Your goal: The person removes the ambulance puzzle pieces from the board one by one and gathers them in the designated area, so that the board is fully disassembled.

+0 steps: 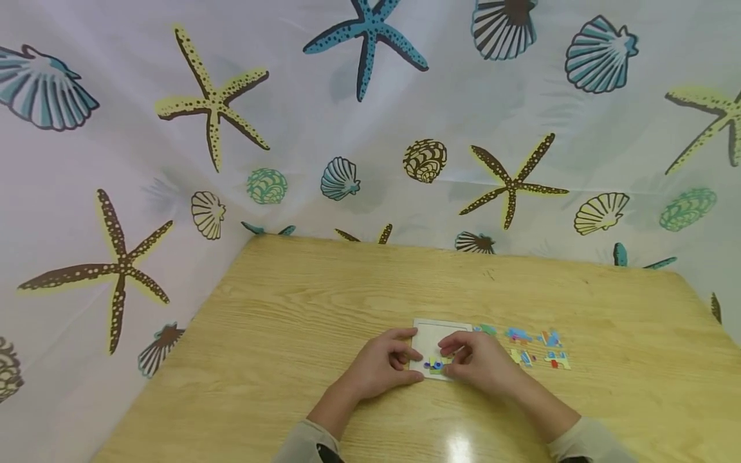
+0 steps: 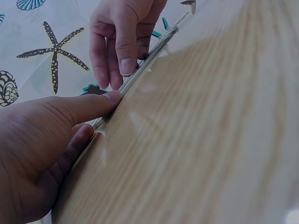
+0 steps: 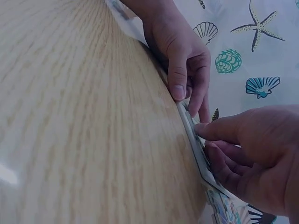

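A small white puzzle tray lies flat on the table. My left hand holds its left side, the thumb at the near edge and the other fingers bent at the left edge and over the tray. A few yellow and blue puzzle pieces lie in the tray's near part. Over the tray's right half, my right hand has its thumb and bent fingers around a yellow-green puzzle piece, partly hidden by the fingertips. Edge-on in the right wrist view, the tray passes beneath both hands.
Several loose colourful puzzle pieces lie on the table to the right of the tray, some close to my right hand. The wooden table meets a white curtain printed with shells and starfish at the back and sides.
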A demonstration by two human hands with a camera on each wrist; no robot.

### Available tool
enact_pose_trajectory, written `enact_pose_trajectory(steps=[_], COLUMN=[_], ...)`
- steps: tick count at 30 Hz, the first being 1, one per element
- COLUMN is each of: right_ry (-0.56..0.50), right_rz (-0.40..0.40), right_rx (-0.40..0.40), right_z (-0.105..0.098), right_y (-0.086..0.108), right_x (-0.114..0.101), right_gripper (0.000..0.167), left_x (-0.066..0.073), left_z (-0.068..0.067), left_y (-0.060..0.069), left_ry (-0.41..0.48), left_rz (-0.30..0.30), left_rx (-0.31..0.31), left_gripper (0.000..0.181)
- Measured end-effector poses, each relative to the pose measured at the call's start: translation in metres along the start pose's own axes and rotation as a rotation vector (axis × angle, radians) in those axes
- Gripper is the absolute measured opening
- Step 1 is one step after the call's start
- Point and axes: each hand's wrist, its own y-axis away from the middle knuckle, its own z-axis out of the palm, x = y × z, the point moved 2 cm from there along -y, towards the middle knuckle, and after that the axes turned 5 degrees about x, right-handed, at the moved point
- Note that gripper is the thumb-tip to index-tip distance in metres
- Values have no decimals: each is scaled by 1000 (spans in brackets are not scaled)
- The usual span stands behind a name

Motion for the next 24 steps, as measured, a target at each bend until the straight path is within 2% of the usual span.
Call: enact_pose_trajectory(steps=[5,11,17,24], right_ry=[48,66,36,-27], right_rz=[2,-5,16,37], right_rx=[-1,-10,-13,20], right_z=[2,2,1,3], right_y=[-1,-2,-1,-2], right_x=[1,-3,-4,-1], right_gripper=[32,29,26,17], left_x=[1,1,1,1], left_z=[2,1,1,0], left_y=[0,0,0,0], left_ry=[8,10,9,-7], left_rz=[3,13,6,4], left_rx=[-13,-1,-3,-3], left_gripper=[24,24,24,24])
